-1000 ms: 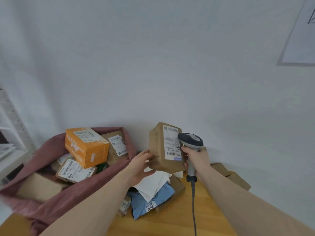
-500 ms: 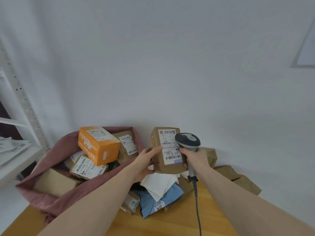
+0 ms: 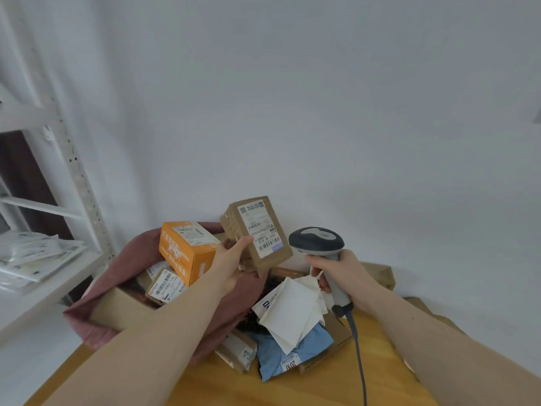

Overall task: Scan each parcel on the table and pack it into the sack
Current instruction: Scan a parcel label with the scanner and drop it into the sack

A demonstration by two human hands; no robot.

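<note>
A white wall is backing the wooden desk [image 3: 205, 385]. The left hand [image 3: 231, 260] is gripping a brown parcel [image 3: 257, 232], lifted above the sack [image 3: 123, 259] at the desk's left edge; the right hand [image 3: 339, 271] is clasping the scanner [image 3: 317, 244]. Best to be tilting the label squarely toward the scanner before dropping the parcel in.
</note>
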